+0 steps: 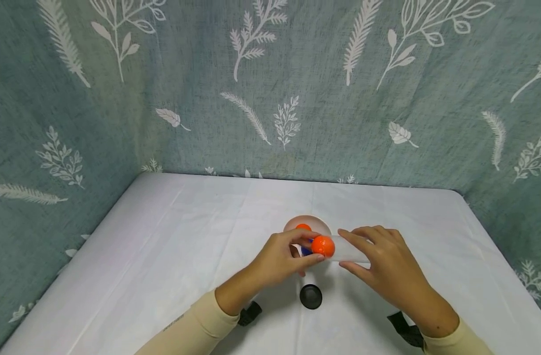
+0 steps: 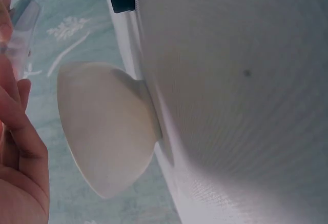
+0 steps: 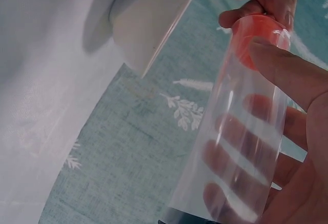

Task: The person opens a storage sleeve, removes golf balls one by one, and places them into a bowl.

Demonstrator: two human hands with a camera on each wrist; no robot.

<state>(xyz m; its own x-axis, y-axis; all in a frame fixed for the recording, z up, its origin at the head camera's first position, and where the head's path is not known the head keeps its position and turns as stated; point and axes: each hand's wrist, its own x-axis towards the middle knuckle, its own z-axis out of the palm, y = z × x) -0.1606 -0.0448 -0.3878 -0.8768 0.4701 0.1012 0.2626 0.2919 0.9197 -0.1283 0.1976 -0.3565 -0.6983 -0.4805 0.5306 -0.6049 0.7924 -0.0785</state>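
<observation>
My left hand (image 1: 277, 259) pinches a shiny orange ball (image 1: 322, 246) between thumb and fingers at the mouth of a clear plastic tube (image 1: 348, 249). My right hand (image 1: 381, 256) holds the tube, its thumb (image 3: 287, 67) on one side and its fingers showing through the wall from the other. In the right wrist view the ball sits within the tube's mouth, and a dark end closes the bottom. Behind my left hand stands a pale bowl (image 1: 317, 223) with another orange ball (image 1: 303, 227) and something blue (image 1: 306, 250), partly hidden by my fingers.
A round black cap (image 1: 311, 297) is on the white-covered table (image 1: 186, 271), nearer to me than the bowl. Black straps (image 1: 250, 314) show by both wrists. A green leaf-patterned cloth (image 1: 199, 123) hangs behind the table and along its sides.
</observation>
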